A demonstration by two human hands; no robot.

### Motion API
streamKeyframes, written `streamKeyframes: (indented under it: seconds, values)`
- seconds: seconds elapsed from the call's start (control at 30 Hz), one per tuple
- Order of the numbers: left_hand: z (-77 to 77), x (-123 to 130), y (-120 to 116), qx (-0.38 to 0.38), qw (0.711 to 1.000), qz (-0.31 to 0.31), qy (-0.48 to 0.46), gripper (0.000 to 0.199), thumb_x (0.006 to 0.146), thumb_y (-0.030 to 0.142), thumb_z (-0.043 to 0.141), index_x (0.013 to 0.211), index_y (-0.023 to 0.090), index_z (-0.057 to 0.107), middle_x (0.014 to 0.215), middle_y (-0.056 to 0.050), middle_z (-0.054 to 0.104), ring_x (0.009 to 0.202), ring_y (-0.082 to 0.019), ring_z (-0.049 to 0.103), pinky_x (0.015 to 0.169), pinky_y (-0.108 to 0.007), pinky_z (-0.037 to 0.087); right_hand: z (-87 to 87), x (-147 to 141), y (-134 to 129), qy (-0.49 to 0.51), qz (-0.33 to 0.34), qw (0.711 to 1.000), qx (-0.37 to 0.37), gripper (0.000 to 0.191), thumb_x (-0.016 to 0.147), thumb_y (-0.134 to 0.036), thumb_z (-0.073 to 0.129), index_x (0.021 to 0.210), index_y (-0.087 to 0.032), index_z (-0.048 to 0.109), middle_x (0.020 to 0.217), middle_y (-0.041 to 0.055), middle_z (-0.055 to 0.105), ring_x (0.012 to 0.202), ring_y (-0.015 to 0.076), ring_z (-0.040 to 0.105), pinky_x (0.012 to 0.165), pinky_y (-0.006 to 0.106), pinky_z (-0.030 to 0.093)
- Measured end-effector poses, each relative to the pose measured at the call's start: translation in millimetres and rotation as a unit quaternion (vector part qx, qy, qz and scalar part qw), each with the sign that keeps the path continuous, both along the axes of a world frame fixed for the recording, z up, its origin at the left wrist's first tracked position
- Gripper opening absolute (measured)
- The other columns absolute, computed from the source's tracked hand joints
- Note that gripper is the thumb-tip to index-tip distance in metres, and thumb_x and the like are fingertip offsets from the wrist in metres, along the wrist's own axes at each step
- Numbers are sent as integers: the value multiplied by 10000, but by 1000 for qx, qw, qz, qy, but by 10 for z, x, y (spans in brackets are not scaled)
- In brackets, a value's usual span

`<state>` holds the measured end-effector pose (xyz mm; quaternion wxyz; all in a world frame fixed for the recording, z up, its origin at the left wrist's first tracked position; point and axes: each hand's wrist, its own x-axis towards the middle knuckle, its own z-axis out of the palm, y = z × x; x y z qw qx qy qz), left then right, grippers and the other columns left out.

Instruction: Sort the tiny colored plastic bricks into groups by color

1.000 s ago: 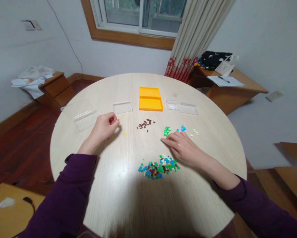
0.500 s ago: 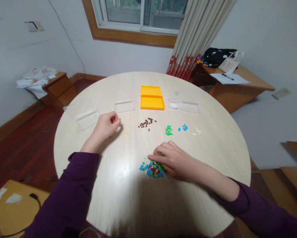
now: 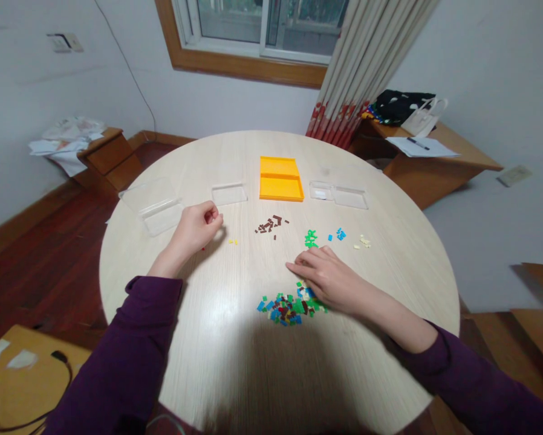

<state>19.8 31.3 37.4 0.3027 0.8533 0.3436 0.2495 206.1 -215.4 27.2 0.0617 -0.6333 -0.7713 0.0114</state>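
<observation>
My left hand (image 3: 199, 225) rests above the left part of the table, fingers curled into a pinch. Whatever it may hold is hidden. A red piece (image 3: 203, 248) peeks out under it, and small yellow pieces (image 3: 233, 241) lie to its right. My right hand (image 3: 328, 278) hovers at the upper right edge of a mixed pile of tiny building bricks (image 3: 289, 309). Its index finger points left while the other fingers bend inward; I cannot make out anything between them. Just beyond its fingers sits a small heap of green bricks (image 3: 311, 238).
Brown bricks (image 3: 269, 225), blue bricks (image 3: 340, 234) and cream bricks (image 3: 364, 241) form separate heaps. Behind them stand an open orange case (image 3: 281, 188), a clear tray (image 3: 229, 194), clear boxes (image 3: 351, 197) at right and an open clear box (image 3: 161, 219) at left.
My right hand has lifted up and right, off the pile toward the green heap. The pile now shows more fully and lies more spread to the right. My left hand stays put.
</observation>
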Motion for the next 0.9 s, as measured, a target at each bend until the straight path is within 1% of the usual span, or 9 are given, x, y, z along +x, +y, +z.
streamKeyframes:
  seconds: [0.13,0.23,0.33,0.4,0.47,0.57,0.67,0.77,0.9]
  values:
    - [-10,7,3,-3,1000,2,2,186,754,179,531,591,209,445,538,30,455,547,-126,394,599,-305,331,-32,281,-65,-38,-76,996,30,346,963,-112,379,1112,-124,692,917,129,647,856,237,502,745,374,320]
    - [-25,9,6,2,1000,-3,2,188,762,193,536,599,209,445,544,32,451,549,-127,393,603,-306,332,-28,361,-100,-48,-89,994,50,333,960,-124,388,1093,-138,694,911,122,652,852,241,502,743,377,315]
    - [-31,10,8,7,1000,-3,6,191,761,189,539,596,209,443,540,35,445,546,-125,388,600,-303,327,21,309,-111,-48,-83,992,82,324,953,-117,387,1091,-150,679,932,118,652,863,240,494,742,370,307]
    - [-29,10,8,7,1000,1,7,191,755,181,538,591,209,445,535,37,442,543,-124,384,596,-302,321,64,206,-106,-35,-67,993,95,325,951,-112,379,1096,-159,666,953,117,650,872,239,490,747,368,306]
    - [-25,8,7,7,1000,0,7,190,752,180,537,589,209,444,534,36,443,542,-125,385,593,-304,318,97,56,-92,-3,-32,996,85,314,946,-105,389,1100,-165,656,961,110,646,878,232,492,765,367,313]
    - [-26,1,7,7,1000,-6,6,191,756,189,535,592,211,440,537,33,446,547,-126,389,595,-305,320,107,-202,-48,39,34,998,27,296,916,-85,426,1083,-168,656,957,97,639,880,218,489,782,359,324]
    - [-31,-3,7,5,1000,-5,3,188,756,190,529,593,212,437,540,28,456,547,-127,392,599,-309,326,93,-390,8,39,72,996,-22,285,887,-82,449,1058,-159,664,956,102,636,852,213,468,765,353,328]
    - [-34,-3,6,6,1000,-3,4,187,758,198,526,595,215,437,542,24,462,551,-131,398,601,-311,329,89,-462,45,40,83,995,-38,271,879,-95,477,1067,-157,663,951,103,631,836,213,453,748,352,320]
    - [-37,-4,5,6,1000,-6,9,180,763,217,527,605,213,441,542,27,456,555,-131,397,594,-301,324,78,-490,66,32,98,993,-48,252,878,-128,534,1097,-172,653,960,91,624,840,211,452,741,347,305]
